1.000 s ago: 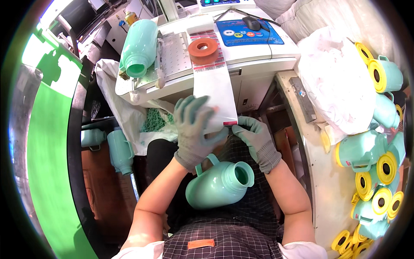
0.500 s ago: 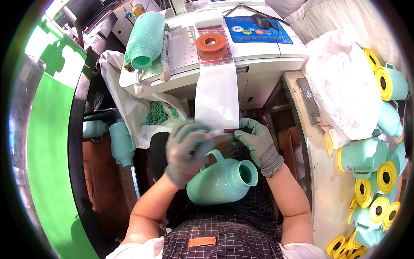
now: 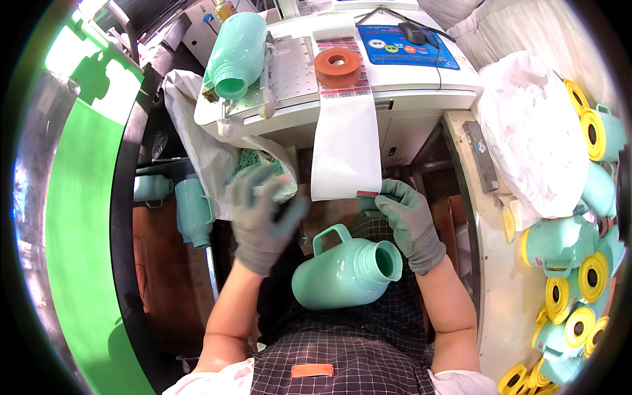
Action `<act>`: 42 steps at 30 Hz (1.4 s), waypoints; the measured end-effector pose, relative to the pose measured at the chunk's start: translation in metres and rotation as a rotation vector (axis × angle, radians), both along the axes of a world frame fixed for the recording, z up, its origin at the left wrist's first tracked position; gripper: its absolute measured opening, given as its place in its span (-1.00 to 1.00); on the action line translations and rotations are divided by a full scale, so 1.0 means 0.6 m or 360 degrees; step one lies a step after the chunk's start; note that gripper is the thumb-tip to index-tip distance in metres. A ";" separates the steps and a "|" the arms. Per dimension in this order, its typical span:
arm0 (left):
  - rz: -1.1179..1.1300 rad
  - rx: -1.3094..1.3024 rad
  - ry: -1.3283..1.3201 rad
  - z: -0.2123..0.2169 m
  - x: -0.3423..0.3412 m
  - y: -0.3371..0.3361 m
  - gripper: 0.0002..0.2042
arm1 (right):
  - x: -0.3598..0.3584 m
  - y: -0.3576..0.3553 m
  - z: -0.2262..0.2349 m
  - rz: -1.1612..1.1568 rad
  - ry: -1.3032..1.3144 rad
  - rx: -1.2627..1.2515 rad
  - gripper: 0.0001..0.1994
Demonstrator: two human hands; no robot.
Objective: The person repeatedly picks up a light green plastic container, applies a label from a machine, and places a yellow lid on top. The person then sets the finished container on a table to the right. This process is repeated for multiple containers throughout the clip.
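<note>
The right hand (image 3: 409, 220) pinches the white label strip (image 3: 347, 148) by its lower right corner at frame centre, the blurred left hand (image 3: 261, 220) is splayed centre-left, and the green jug (image 3: 332, 278) lies lower centre.

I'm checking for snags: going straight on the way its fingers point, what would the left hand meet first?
The left hand would probably meet the white bag of green scraps first, though blur and depth leave that uncertain.
</note>
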State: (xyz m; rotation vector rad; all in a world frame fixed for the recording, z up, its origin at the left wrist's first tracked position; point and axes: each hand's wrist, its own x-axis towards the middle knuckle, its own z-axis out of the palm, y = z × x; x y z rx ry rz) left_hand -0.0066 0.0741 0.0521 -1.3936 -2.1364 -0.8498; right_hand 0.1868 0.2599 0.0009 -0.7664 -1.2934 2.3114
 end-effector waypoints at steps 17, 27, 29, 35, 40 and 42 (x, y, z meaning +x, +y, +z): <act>-0.0489 -0.0030 0.0081 -0.035 0.075 0.100 -0.77 | 0.024 -0.007 0.009 -0.0142 0.0068 -0.0126 -0.63; -0.0517 0.0088 0.0054 -0.034 0.073 0.121 -0.74 | 0.017 -0.011 0.012 -0.0158 0.0125 -0.0116 -0.60; -0.0514 0.0090 0.0022 -0.038 0.074 0.115 -0.75 | 0.016 -0.015 0.017 -0.0150 0.0168 -0.0168 -0.58; -0.0556 0.0158 -0.0189 -0.039 0.121 0.038 -0.73 | 0.080 -0.034 0.006 -0.0392 -0.0078 0.0322 -0.47; -0.1021 0.0169 -0.1583 -0.089 0.187 -0.044 -0.64 | 0.219 -0.042 0.081 0.0694 -0.0972 0.0111 -0.28; -0.1313 0.0195 -0.1532 -0.068 0.214 -0.033 -0.71 | 0.250 -0.077 0.073 0.0749 -0.0842 -0.0245 -0.22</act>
